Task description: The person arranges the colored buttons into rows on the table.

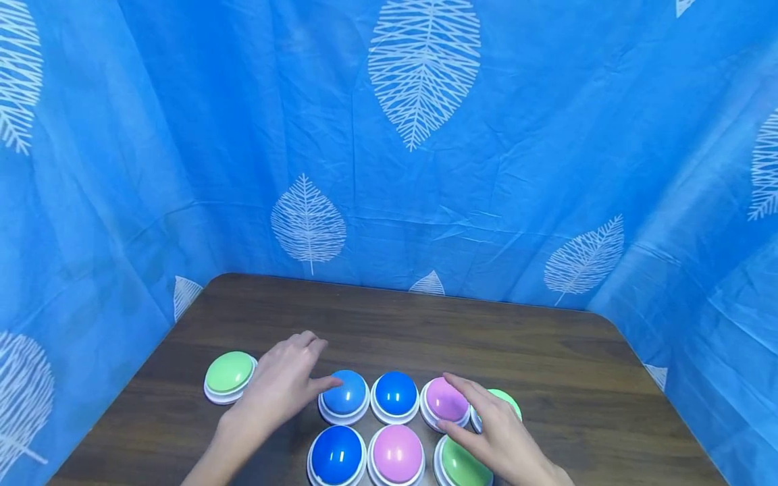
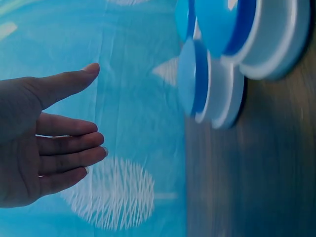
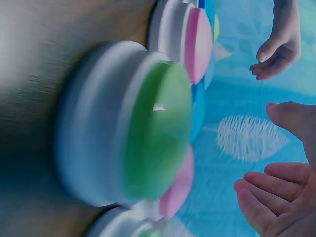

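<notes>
Several dome-topped push buttons on white round bases stand on the table. My left hand (image 1: 281,379) hovers empty, fingers extended and thumb apart, between a lone light green button (image 1: 229,372) and a light blue button (image 1: 344,393); its thumb overlaps the light blue dome in the head view. In the left wrist view the palm (image 2: 19,158) faces inward, away from the buttons. My right hand (image 1: 500,435), also empty with fingers spread, hangs above a pink button (image 1: 446,398) and a green button (image 1: 463,466). It partly covers another green button (image 1: 506,399) behind.
A dark blue button (image 1: 396,393) stands in the back row. Another blue button (image 1: 336,454) and a pink one (image 1: 398,453) sit in front. Brown wood-grain table (image 1: 389,324) has rounded far corners. Blue leaf-patterned cloth (image 1: 523,169) hangs behind it and at both sides.
</notes>
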Tool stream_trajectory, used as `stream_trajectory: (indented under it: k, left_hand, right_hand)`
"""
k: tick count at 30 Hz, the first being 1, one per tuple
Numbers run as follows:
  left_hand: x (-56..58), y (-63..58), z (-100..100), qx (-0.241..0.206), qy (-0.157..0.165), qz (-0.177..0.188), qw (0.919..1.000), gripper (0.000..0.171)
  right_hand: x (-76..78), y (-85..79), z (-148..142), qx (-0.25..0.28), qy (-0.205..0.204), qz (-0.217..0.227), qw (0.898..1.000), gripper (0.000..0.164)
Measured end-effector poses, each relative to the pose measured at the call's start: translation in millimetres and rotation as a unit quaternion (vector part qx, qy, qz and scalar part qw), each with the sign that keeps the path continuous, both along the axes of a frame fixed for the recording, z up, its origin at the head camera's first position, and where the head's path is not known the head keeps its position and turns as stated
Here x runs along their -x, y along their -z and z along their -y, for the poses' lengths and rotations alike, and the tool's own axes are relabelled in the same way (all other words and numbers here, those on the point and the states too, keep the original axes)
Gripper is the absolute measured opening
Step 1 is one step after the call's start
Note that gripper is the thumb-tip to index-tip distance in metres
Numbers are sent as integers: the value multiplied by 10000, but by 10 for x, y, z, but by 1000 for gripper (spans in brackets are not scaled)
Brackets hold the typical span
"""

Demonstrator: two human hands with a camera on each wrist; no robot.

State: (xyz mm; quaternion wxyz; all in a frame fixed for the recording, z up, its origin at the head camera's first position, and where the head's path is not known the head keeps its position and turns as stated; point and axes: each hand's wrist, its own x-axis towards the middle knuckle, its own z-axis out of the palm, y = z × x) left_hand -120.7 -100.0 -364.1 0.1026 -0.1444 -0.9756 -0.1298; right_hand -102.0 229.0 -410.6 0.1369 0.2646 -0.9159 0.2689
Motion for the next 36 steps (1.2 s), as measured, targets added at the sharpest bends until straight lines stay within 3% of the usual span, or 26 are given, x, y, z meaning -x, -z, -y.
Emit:
stream_trajectory:
  k: [3,6,11,18,24,28,36]
  left_hand:
    - [-22,-22,212,30,-175,-215,9996,58]
    - [-56,-19,453,14,-421,-194,9989,60]
    - [-92,6,818,67,-872,106,9961,69]
    - [-77,59,1136,157,-1035,170,9944,79]
    - [-31,172,1309,245,-1040,760,9914,96]
    - [-12,279,1439,317,-983,1055,9890,105]
    - [61,426,1674,392,-1014,1638,9805,121]
  right_hand:
    - [108,-70,123,-64,-314,-111,9994,62]
    - [224,-172,267,-166,-633,-238,9976,65]
    - [406,-337,604,-344,-1148,-281,9924,68]
    - [540,-389,1245,-918,-1653,-140,9819,71]
    - [521,-391,1761,-1407,-2089,-284,9673,73]
    - [538,-399,2103,-1740,-2171,-252,9602,75]
    - [668,-272,2701,-2227,-1984,325,9539,79]
